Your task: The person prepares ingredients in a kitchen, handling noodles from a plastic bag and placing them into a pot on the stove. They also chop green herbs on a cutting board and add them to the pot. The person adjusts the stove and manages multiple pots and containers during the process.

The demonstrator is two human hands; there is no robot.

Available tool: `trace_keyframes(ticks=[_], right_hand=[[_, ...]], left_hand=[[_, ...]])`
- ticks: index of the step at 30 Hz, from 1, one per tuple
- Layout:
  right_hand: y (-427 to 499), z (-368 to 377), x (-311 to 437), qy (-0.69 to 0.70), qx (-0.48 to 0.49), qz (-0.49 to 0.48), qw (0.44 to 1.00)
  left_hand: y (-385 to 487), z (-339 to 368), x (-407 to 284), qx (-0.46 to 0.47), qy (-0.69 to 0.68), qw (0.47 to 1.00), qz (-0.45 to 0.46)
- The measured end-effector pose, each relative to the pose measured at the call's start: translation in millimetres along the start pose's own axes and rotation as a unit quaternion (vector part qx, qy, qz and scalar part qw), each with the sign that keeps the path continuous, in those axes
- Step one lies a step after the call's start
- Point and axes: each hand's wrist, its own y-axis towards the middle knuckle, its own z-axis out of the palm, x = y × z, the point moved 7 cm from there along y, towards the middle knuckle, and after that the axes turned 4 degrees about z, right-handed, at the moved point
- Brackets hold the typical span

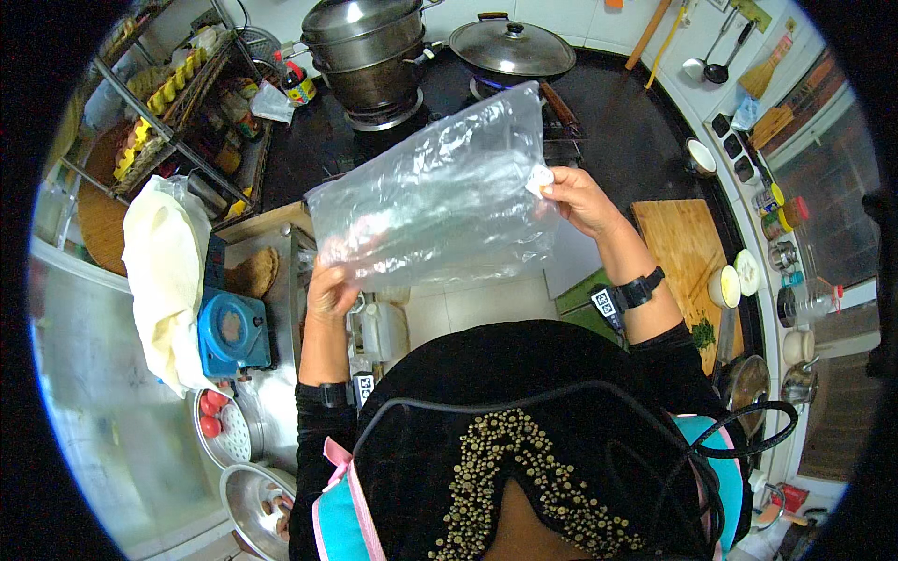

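Observation:
A clear plastic bag (435,189) is stretched out in front of me, between my body and the stove. My left hand (331,287) grips its lower left corner; some of the fingers show blurred through the film. At the right edge my right hand (577,199) pinches the bag beside a small white label (539,179). I cannot see anything clearly inside the bag. Past its far edge, a lidded wok (512,49) sits over a blue burner flame, and a metal steamer pot (365,56) stands on the other burner.
A wooden cutting board (677,245) at right holds a knife (726,336), chopped greens (703,331) and a small bowl (724,287). To the left are a blue kitchen scale (235,329), a strainer with tomatoes (235,435), a metal bowl (242,484) and a shelf rack (175,140).

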Motion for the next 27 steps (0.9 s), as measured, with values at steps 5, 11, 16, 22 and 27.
trace_keyframes(ticks=[5,11,16,22,27], right_hand=[[-9,9,0,-0.053,0.012,0.026,0.998],[-8,19,23,-0.191,-0.102,-0.160,0.963],[-6,5,25,-0.115,-0.198,-0.155,0.961],[-5,2,18,-0.036,-0.213,-0.087,0.973],[-3,-4,13,0.163,-0.236,-0.105,0.952]], left_hand=[[-1,-37,6,-0.202,0.059,0.977,-0.035],[3,-37,7,-0.175,0.103,0.979,0.022],[2,-28,-13,-0.205,0.109,0.969,0.082],[-1,-29,-43,-0.264,0.250,0.924,0.120],[1,11,-12,0.057,0.052,0.997,-0.008]])
